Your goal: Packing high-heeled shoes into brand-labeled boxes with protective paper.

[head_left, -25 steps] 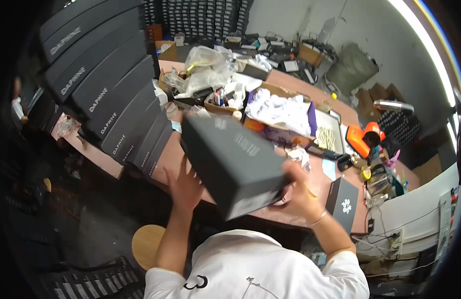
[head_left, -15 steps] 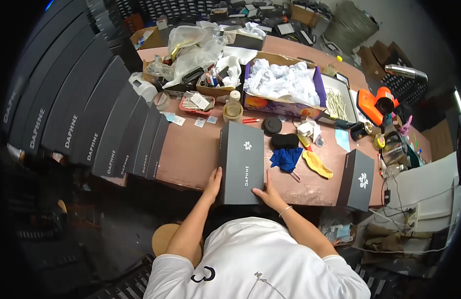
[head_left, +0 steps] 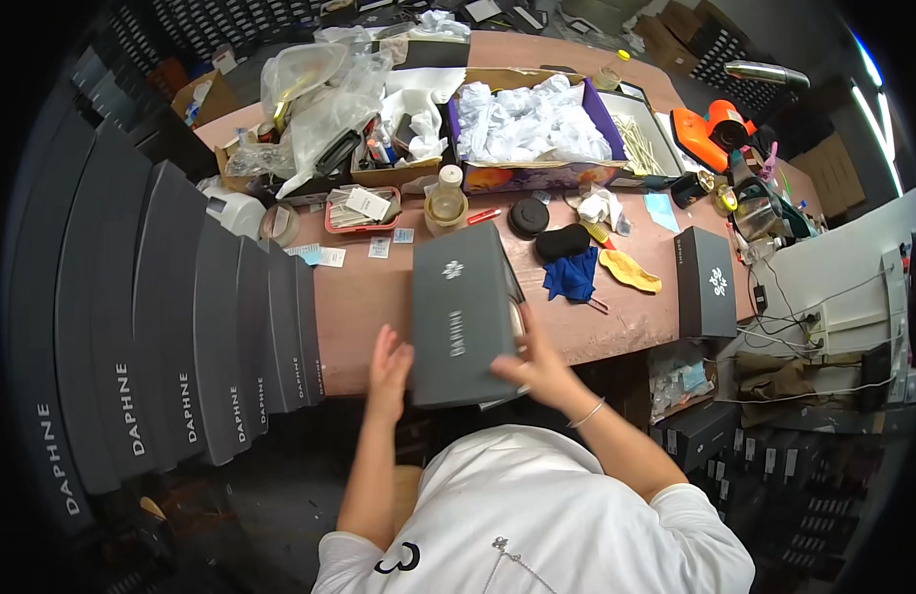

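Observation:
A dark grey shoebox [head_left: 460, 346] with a pale flower mark lies at the table's front edge. Its lid sits raised and skewed, and a gap with pale contents shows along the right side. My right hand [head_left: 539, 368] grips the lid's right edge, thumb on top and fingers at the side. Just off the box's left side is my left hand [head_left: 388, 368], fingers apart and holding nothing. Right of the box lie a blue cloth [head_left: 573, 274], a yellow cloth [head_left: 630, 270], a black sponge-like pad [head_left: 562, 241] and a round black tin [head_left: 528, 218].
Tall stacks of grey shoeboxes [head_left: 151, 327] stand on the left. A second shoebox [head_left: 707, 284] is at the table's right end. Farther back are a carton of crumpled white paper [head_left: 542, 122], a red basket [head_left: 363, 209], a bottle [head_left: 447, 198] and an orange tool [head_left: 703, 139].
The shoebox lid has lifted and shifted, opening a gap on the right. My left hand has come off the box's side. The view has shifted.

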`<state>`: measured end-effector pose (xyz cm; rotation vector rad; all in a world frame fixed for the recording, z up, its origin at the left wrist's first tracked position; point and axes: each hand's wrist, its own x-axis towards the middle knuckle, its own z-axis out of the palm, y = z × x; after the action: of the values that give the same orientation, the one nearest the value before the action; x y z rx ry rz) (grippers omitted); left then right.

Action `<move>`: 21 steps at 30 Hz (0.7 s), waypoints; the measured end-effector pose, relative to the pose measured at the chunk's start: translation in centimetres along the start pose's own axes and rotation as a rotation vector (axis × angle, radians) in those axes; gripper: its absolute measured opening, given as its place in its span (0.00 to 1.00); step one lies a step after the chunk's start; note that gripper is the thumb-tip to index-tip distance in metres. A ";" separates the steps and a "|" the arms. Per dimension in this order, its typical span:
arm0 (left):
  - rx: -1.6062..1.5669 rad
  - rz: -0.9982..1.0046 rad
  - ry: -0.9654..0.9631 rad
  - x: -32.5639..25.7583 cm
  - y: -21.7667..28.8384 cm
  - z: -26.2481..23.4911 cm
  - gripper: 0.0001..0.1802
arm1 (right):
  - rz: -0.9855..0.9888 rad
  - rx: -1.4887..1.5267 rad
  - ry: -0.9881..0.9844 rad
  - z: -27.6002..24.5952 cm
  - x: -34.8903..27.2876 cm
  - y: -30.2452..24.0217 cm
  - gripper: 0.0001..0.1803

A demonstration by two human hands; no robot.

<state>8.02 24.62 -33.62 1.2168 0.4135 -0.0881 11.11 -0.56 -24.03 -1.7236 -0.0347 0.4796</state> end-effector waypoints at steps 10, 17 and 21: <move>0.822 0.041 0.310 3.2 5.9 -8.9 0.33 | -0.208 -0.892 0.038 -3.0 5.4 6.6 0.43; 1.559 -0.022 0.254 3.2 2.6 -7.0 0.33 | -0.182 -1.376 -0.059 -0.7 10.5 9.1 0.37; 1.084 0.448 0.043 2.5 3.6 2.8 0.25 | -0.012 -0.860 -0.014 -3.3 9.8 5.1 0.31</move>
<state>12.03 23.72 -30.51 2.3555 0.0913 0.1219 19.92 -1.97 -31.38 -2.5569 -0.2976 0.5022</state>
